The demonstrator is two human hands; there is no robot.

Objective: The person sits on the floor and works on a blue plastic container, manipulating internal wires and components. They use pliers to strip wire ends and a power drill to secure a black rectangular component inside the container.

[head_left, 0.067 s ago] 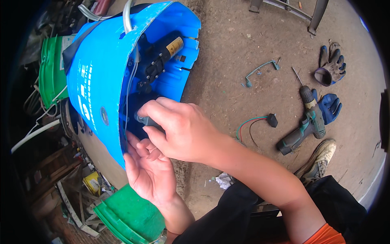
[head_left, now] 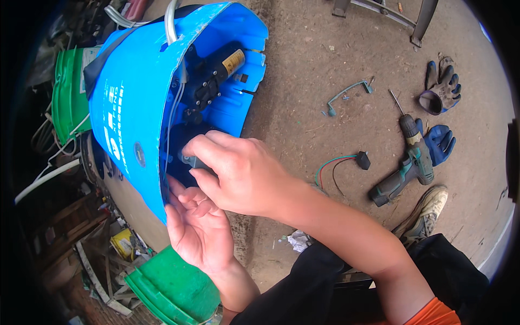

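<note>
A blue plastic sprayer tank (head_left: 127, 103) lies tipped, its hollow underside facing right. Inside it sit a black pump (head_left: 208, 81) with a yellow label and thin grey wires (head_left: 172, 119). My right hand (head_left: 241, 176) reaches into the hollow, thumb and index finger closed on a small dark grey part (head_left: 193, 161); most of that part is hidden by the fingers. Below it, my left hand (head_left: 203, 230) is palm up at the tank's lower edge. Its thumb lies against the rim, the index finger reaches inside the wall, and the other fingers curl.
On the floor at right lie a cordless drill (head_left: 414, 162), work gloves (head_left: 441, 89), a thin bracket (head_left: 346, 97) and a black block with coloured wires (head_left: 363, 160). A green bucket (head_left: 173, 287) and scrap stand lower left. A metal stand's legs (head_left: 421, 24) show at top.
</note>
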